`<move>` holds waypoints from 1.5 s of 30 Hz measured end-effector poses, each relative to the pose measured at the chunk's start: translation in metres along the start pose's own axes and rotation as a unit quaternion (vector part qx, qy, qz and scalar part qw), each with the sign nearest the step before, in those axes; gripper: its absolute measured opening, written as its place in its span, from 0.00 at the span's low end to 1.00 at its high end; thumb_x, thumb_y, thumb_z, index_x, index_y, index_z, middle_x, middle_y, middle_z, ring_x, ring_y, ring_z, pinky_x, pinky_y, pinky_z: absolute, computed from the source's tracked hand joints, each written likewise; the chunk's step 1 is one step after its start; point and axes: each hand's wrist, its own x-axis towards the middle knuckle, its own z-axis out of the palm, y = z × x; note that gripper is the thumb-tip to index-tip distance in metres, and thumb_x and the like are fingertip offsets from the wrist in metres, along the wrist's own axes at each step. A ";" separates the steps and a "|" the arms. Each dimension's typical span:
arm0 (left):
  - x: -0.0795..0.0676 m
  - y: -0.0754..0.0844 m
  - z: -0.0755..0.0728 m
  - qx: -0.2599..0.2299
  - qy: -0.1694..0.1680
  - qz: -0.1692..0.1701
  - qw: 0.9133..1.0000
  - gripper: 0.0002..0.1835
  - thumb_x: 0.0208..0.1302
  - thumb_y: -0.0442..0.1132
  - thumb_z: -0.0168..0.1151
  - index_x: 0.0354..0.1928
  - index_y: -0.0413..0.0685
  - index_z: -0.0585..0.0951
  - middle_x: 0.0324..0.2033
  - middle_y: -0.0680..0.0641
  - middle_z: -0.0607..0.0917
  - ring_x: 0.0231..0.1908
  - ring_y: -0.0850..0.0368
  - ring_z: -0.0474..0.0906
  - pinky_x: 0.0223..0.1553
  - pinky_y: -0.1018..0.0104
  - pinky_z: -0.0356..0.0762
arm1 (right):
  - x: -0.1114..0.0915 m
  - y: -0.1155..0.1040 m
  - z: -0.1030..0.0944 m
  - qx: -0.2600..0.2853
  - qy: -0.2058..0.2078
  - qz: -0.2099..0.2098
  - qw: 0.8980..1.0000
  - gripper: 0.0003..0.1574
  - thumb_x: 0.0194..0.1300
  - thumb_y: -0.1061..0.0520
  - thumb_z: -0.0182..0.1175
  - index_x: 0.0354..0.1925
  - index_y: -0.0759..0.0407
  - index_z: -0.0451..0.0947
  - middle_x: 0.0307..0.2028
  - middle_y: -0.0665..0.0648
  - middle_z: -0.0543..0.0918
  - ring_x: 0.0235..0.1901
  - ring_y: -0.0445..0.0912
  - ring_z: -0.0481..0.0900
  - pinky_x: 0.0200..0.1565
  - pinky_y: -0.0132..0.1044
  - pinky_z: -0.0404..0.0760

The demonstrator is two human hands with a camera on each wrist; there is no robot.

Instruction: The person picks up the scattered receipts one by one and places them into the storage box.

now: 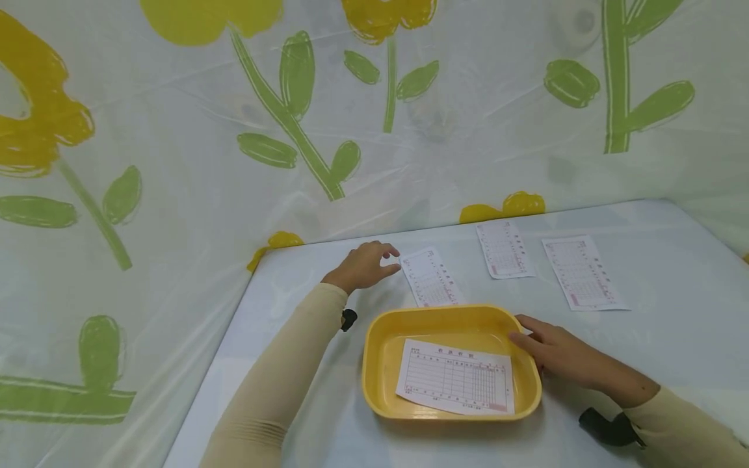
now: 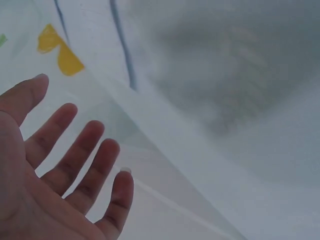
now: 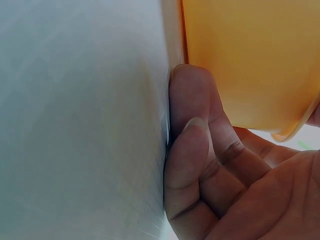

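Note:
A yellow plastic tray (image 1: 380, 364) sits on the table in the head view, with a printed form slip (image 1: 455, 378) lying inside it. My right hand (image 1: 556, 351) grips the tray's right side, thumb over the rim and fingers outside. In the right wrist view, its curled fingers (image 3: 190, 165) lie between the tray wall (image 3: 250, 60) and the tabletop. Beyond the tray, my left hand (image 1: 364, 266) is spread beside another form slip (image 1: 430, 278), its fingertips close to the slip's left edge. The left wrist view shows that hand (image 2: 75, 175) holding nothing, fingers apart.
Two more form slips, a middle one (image 1: 505, 249) and a right one (image 1: 584, 273), lie farther back on the white table (image 1: 673, 338). A flower-printed curtain (image 1: 445, 162) hangs behind the table's back edge and along its left side.

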 end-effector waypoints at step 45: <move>0.052 -0.002 0.036 0.042 -0.049 0.009 0.998 0.31 0.61 0.53 0.58 0.64 0.54 0.65 0.58 0.48 0.72 0.59 0.54 0.68 0.63 0.58 0.62 | 0.002 0.004 0.000 0.019 -0.005 -0.002 1.000 0.37 0.70 0.40 0.41 0.69 0.55 0.50 0.36 0.56 0.80 0.26 0.46 0.77 0.25 0.36 0.75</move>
